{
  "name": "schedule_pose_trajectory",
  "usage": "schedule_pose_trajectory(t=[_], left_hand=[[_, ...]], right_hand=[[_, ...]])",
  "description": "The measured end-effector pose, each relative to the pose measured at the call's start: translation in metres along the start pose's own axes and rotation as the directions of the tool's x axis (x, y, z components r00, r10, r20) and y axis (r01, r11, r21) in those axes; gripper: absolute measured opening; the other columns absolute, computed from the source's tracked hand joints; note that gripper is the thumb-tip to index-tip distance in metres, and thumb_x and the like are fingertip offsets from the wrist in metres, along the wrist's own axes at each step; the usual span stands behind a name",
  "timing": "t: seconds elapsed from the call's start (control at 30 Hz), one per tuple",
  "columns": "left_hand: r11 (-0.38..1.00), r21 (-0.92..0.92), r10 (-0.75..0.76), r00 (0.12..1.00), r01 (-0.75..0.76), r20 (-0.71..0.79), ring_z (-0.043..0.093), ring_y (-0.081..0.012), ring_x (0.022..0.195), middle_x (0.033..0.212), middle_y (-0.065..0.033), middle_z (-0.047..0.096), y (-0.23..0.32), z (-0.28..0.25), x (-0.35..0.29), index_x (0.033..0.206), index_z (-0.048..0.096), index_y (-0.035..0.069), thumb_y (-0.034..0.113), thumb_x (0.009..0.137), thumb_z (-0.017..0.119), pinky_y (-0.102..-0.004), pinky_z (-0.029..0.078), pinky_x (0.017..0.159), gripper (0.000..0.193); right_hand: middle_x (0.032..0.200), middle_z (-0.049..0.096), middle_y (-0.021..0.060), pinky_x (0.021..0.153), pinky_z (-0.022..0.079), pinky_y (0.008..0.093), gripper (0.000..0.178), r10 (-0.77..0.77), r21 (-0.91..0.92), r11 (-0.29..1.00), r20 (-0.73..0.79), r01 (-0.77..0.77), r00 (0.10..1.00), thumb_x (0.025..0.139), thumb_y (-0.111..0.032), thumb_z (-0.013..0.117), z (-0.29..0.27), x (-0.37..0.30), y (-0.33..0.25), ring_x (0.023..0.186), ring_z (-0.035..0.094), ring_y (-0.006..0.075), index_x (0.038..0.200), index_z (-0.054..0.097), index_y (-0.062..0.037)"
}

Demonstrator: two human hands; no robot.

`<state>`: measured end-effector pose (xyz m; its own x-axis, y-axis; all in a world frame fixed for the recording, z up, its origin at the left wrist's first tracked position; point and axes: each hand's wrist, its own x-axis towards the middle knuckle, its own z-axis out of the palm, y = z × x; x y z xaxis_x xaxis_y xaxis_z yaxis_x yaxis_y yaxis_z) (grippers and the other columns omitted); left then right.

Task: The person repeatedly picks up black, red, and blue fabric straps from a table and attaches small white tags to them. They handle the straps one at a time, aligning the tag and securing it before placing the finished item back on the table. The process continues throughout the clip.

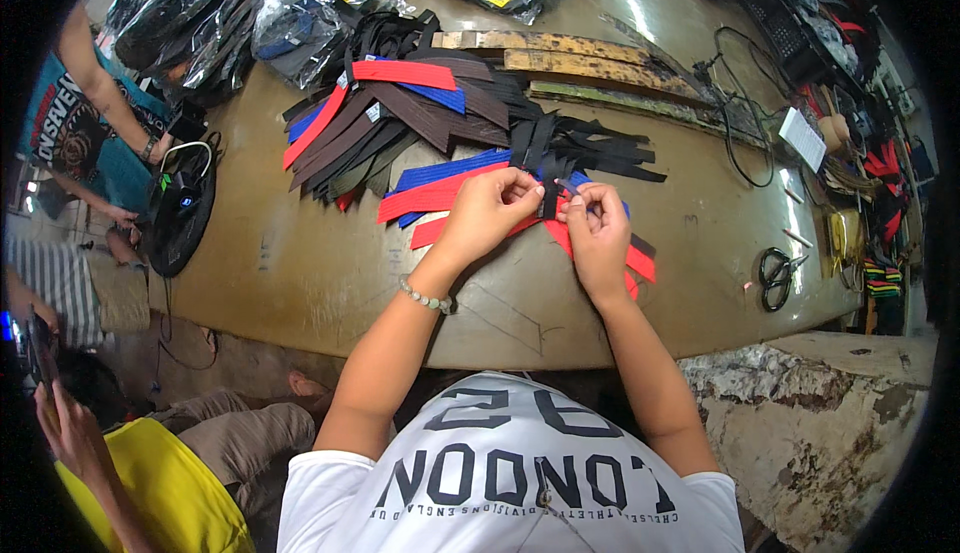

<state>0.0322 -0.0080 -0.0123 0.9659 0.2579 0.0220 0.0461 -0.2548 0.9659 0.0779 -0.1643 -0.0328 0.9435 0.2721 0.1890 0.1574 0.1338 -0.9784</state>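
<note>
A bundle of flat stitched fabric belts, red [425,205] and blue [440,173], lies fanned out on the table before me. A narrow black strap [548,199] crosses the bundle's middle. My left hand [496,211] comes in over the belts, its thumb and forefinger pinched at the strap's left side. Just right of it, my right hand [598,238] is closed too, with its fingertips at the strap. The exact grip at the fingertips is small and partly hidden. Red belt ends [640,261] stick out beneath and beside my right hand.
Behind lies a pile of dark brown belts [405,118], with worn wooden bars [590,68] beyond. Plastic-wrapped bundles [300,33] line the far edge. Black scissors [775,278] rest at right, near a cable [735,158]. People are at left, one in a yellow shirt [170,488].
</note>
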Motion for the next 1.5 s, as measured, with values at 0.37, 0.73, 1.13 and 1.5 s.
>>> schedule_pose_trajectory(t=[0.37, 0.73, 1.13, 1.5], left_hand=[[1.0, 0.008, 0.011, 1.0, -0.01, -0.021, 0.06, -0.0097, 0.066, 0.075, -0.0072, 0.067, -0.003, 0.0, -0.001, 0.088, 0.066, -0.004, 0.014, 0.082, 0.067, -0.0254, 0.049, 0.064, 0.019], [0.999, 0.023, 0.027, 1.0, -0.027, -0.006, 0.059, -0.0095, 0.067, 0.075, -0.0061, 0.066, -0.003, -0.005, -0.003, 0.087, 0.065, -0.003, 0.009, 0.08, 0.066, -0.025, 0.049, 0.065, 0.014], [0.986, 0.162, 0.035, 0.999, -0.031, -0.023, 0.057, -0.0099, 0.064, 0.072, -0.0065, 0.066, 0.003, 0.002, 0.001, 0.088, 0.067, -0.003, 0.02, 0.083, 0.069, -0.0267, 0.046, 0.059, 0.024], [0.99, 0.129, 0.06, 0.998, -0.062, 0.019, 0.061, -0.0228, 0.069, 0.08, -0.0144, 0.065, -0.007, -0.01, -0.002, 0.09, 0.063, -0.003, 0.024, 0.089, 0.061, -0.0334, 0.047, 0.064, 0.026]], right_hand=[[0.093, 0.053, 0.0129, 0.068, 0.051, 0.0258, 0.01, -0.129, -0.184, 0.973, 0.077, 0.141, 0.989, 0.079, 0.003, 0.059, 0.0, 0.0, -0.011, 0.084, 0.056, 0.0163, 0.081, 0.049, 0.0038], [0.089, 0.055, 0.0136, 0.066, 0.051, 0.0276, 0.012, -0.247, -0.384, 0.88, 0.132, 0.28, 0.96, 0.076, 0.002, 0.061, 0.004, 0.002, -0.015, 0.078, 0.058, 0.0185, 0.079, 0.049, 0.0028], [0.09, 0.054, 0.0114, 0.06, 0.048, 0.0236, 0.01, -0.04, -0.048, 0.998, -0.021, 0.039, 0.999, 0.081, 0.001, 0.059, 0.003, 0.001, -0.005, 0.074, 0.054, 0.0127, 0.081, 0.049, 0.0026], [0.087, 0.054, 0.0135, 0.063, 0.049, 0.0302, 0.013, -0.274, -0.399, 0.863, 0.146, 0.31, 0.95, 0.075, 0.001, 0.062, 0.005, 0.001, -0.017, 0.073, 0.056, 0.0219, 0.08, 0.049, 0.0018]])
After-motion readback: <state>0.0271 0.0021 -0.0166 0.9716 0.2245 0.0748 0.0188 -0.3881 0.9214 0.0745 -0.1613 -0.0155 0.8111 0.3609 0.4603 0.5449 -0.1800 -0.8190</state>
